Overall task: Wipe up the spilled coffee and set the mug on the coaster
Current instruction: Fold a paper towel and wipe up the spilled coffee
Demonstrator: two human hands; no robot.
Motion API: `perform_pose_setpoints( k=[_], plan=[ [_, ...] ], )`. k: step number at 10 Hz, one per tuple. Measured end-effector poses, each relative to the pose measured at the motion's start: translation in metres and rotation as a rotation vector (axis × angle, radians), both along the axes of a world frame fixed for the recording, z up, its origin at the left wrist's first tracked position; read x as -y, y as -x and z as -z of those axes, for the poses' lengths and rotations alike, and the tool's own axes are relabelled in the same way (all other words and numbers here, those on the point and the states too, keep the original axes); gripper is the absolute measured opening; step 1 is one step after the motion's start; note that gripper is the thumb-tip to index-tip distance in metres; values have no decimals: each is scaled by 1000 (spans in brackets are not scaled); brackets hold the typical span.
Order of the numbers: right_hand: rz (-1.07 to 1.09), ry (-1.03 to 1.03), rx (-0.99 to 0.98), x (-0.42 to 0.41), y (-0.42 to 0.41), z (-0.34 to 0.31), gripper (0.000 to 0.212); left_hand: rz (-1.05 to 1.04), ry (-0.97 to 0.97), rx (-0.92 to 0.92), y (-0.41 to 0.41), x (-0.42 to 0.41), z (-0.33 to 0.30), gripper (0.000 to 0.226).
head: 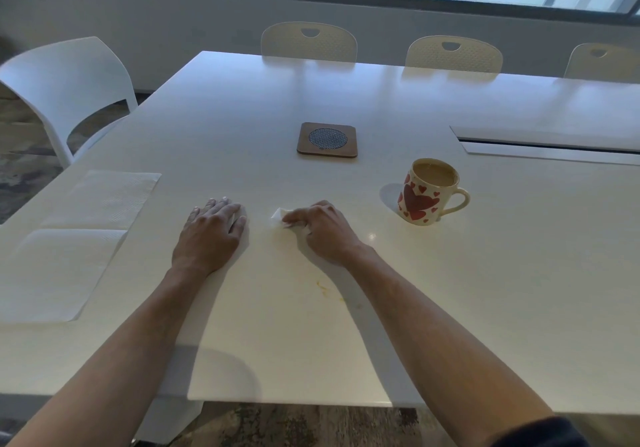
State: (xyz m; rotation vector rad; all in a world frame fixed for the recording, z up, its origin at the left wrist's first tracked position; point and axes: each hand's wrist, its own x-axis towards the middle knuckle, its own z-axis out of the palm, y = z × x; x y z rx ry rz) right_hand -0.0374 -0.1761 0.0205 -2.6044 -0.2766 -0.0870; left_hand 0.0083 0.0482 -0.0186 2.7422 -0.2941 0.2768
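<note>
While the left hand (213, 230) lies flat and spread, palm down on the white surface (485, 273) with nothing under its fingers that can be made out, the right hand (323, 230) is curled around a small crumpled white tissue (280, 214), pinching it between thumb and fingertips and pressing it onto the surface. A corner of the tissue sticks out just beyond the fingertips, toward the left hand. The two hands sit near each other but apart.

Nearer the person than the right hand, beside its forearm, a few faint yellowish coffee smears (323, 289) mark the surface. Off to the right of the right hand and slightly farther away stands the mug (427, 192), cream with red hearts, upright, its handle pointing right, filled with milky coffee close to the rim. Farther out, beyond the gap between the hands, lies the coaster (327, 140), a brown rounded square with a grey round centre, bare and well apart from the mug.

Left of the left hand, two flat white paper napkins (69, 239) overlap near the surface's edge. Chairs (308, 41) stand along the far side under windows.
</note>
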Motion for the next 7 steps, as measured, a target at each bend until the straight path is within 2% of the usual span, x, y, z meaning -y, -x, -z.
perform_pose_setpoints(
  k=[3,4,7],
  plan=[
    [-82,-89,-11,1,32,-3,57,8,9,-1,-1,-3,1,41],
    [-131,-90,-8,5,47,-2,45,10,9,-1,-1,-3,1,40],
    [-228,-126,-7,26,80,2,34,11,3,-5,0,-2,0,41]
  ],
)
